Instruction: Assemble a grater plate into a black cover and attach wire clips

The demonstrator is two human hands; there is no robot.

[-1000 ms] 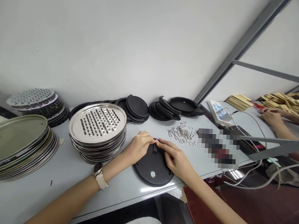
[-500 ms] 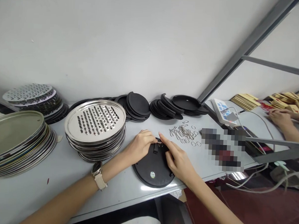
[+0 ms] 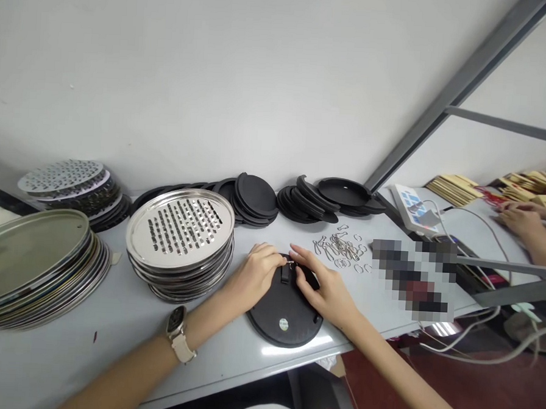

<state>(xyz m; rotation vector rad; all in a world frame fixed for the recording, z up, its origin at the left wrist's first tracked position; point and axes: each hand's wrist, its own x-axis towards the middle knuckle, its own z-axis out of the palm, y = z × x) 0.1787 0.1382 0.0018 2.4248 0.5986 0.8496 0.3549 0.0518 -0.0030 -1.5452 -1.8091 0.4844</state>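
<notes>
A black round disc [image 3: 285,312] lies flat on the grey table, with a small round sticker [image 3: 284,324] near its front and a short dark strap [image 3: 285,273] at its far edge. At the strap, the closed fingertips of my left hand [image 3: 255,277] pinch a small metal clasp. My right hand [image 3: 326,289] rests over the disc's right side, its thumb and index finger on a small metal ring [image 3: 292,263] at that clasp. The fingertips partly hide this hardware. Loose metal clasps and rings [image 3: 341,249] lie in a pile beyond my right hand.
Left of the disc stands a stack of perforated metal plates [image 3: 180,230]; farther left is a stack of round trays [image 3: 27,259]. Black round pieces [image 3: 257,194] line the wall. A power strip [image 3: 414,209], cables and a metal frame [image 3: 447,110] stand right, with another person's hands [image 3: 522,217] beyond.
My right thumb has moved up to the metal ring by the strap. The left hand keeps its pinch, and the disc stays put. The whole view has shifted slightly.
</notes>
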